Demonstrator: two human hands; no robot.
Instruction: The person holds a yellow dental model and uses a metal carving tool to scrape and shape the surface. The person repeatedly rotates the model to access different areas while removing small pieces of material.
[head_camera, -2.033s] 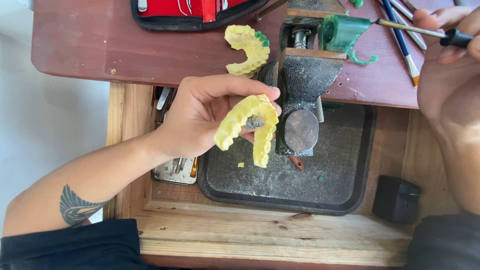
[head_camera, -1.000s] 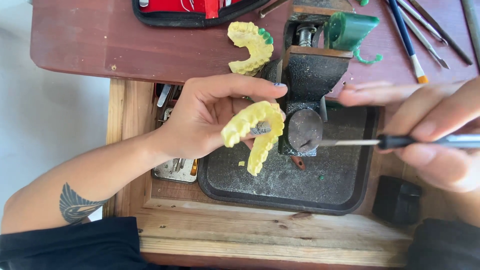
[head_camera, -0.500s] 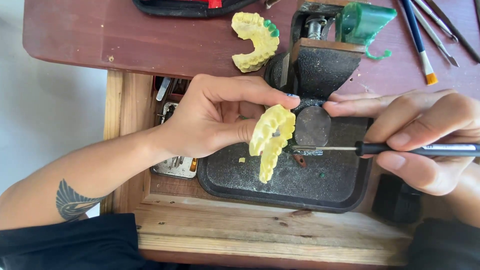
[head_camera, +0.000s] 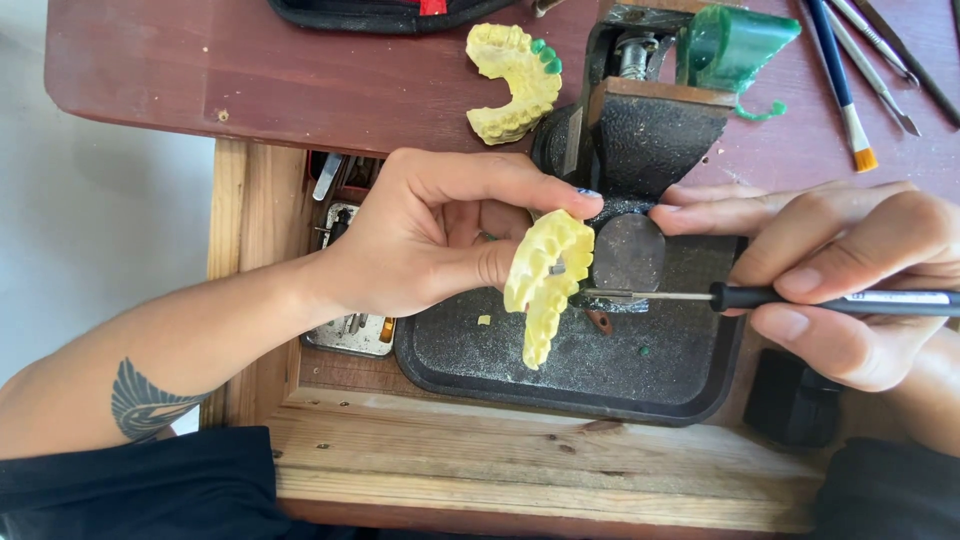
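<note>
My left hand (head_camera: 440, 240) grips a yellow dental arch model (head_camera: 545, 285) over a black tray (head_camera: 480, 365), turned so its teeth face right. In my right hand (head_camera: 840, 270) lies a thin metal carving tool with a black handle (head_camera: 800, 298). Its blade tip (head_camera: 600, 295) touches the model's inner side. My right index finger stretches out toward the model above the blade.
A second yellow dental model with green wax teeth (head_camera: 512, 80) lies on the red-brown table (head_camera: 250, 70). A black vise-like stand (head_camera: 650, 130) holds a green wax block (head_camera: 735, 40). Brushes and metal tools (head_camera: 860, 70) lie at top right. A small black box (head_camera: 790, 400) sits at the tray's right.
My right hand has brought the carving tool down from the top right and across to the model. The blade tip now touches it. The left hand turned the model more edge-on.
</note>
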